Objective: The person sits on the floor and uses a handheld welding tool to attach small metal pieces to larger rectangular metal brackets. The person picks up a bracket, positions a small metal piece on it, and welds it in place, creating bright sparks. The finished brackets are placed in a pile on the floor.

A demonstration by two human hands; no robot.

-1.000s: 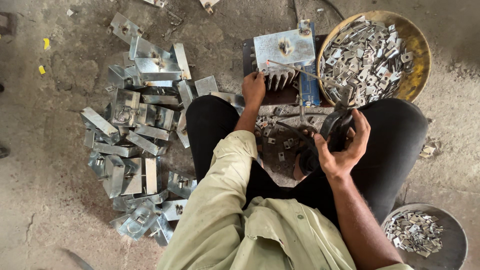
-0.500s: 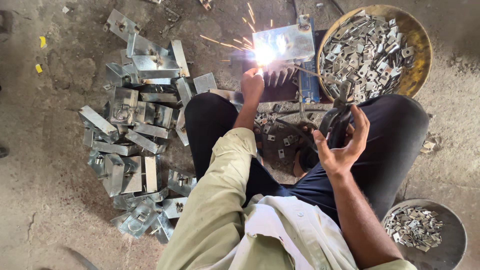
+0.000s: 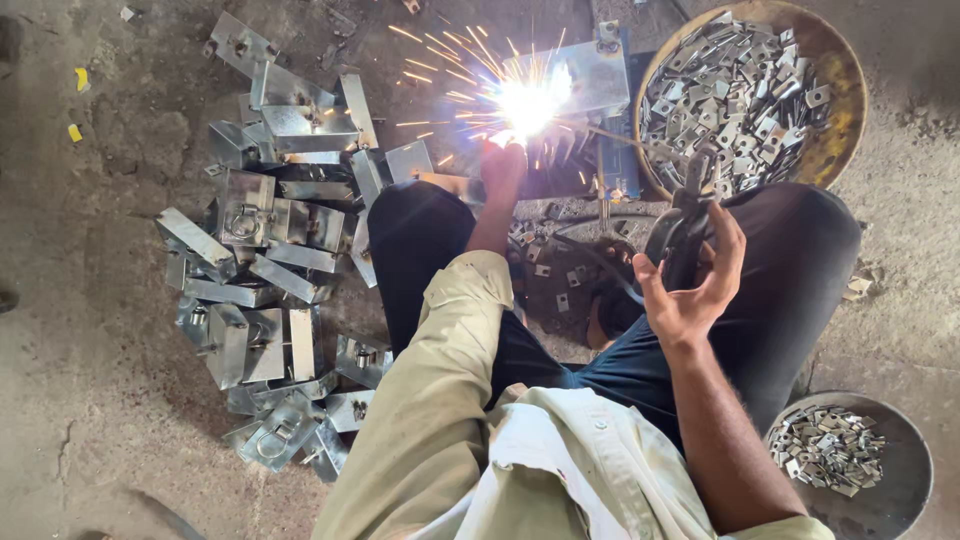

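My left hand (image 3: 503,165) reaches forward and holds the near edge of a shiny metal workpiece (image 3: 592,75) lying on a dark block. A bright welding arc (image 3: 528,100) throws sparks just above its fingers, whose tips are lost in the glare. My right hand (image 3: 690,290) is closed on a black electrode holder (image 3: 680,232) above my right knee. A thin rod (image 3: 625,137) runs from the holder to the arc.
A heap of folded metal boxes and plates (image 3: 265,260) lies on the concrete at my left. A round rusty pan (image 3: 835,140) full of small metal tabs stands at the top right. A smaller grey bowl (image 3: 895,500) of tabs sits at the bottom right. Loose tabs (image 3: 545,270) lie between my legs.
A second ago there was no arc; it then lit at the workpiece and the sparks have grown. My right hand has tilted the holder towards the plate. My left hand has stayed put.
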